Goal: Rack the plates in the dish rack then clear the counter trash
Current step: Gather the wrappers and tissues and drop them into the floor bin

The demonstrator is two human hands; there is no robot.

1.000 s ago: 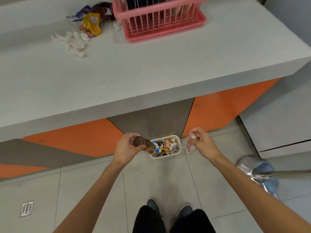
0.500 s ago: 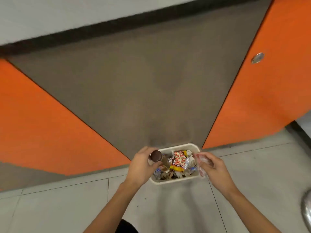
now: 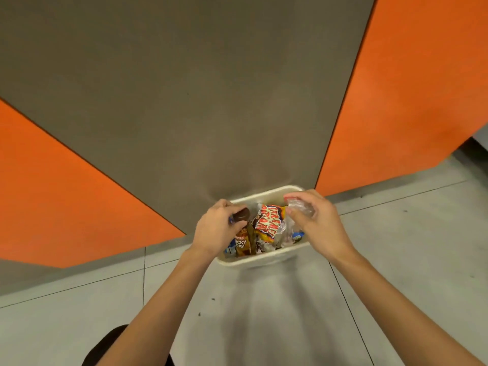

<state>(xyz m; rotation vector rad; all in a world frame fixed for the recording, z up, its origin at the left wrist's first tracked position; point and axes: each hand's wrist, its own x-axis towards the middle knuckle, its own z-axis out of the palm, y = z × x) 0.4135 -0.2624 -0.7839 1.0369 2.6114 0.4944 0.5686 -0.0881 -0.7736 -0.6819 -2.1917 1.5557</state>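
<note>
Now | left hand [image 3: 216, 229] is gripping brown bottle [image 3: 244, 243], lowering it into trash bin [image 3: 266, 260] | right hand [image 3: 320, 227] is pinching clear plastic [image 3: 301, 208], shifting from beside bin to over it | drop is nearing.

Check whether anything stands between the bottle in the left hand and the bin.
Nothing visible does. The left hand grips the bottle by its cap over the left of the bin, its lower end already among the wrappers heaped there. The right hand, holding clear plastic, is over the right side, apart from it.
</note>
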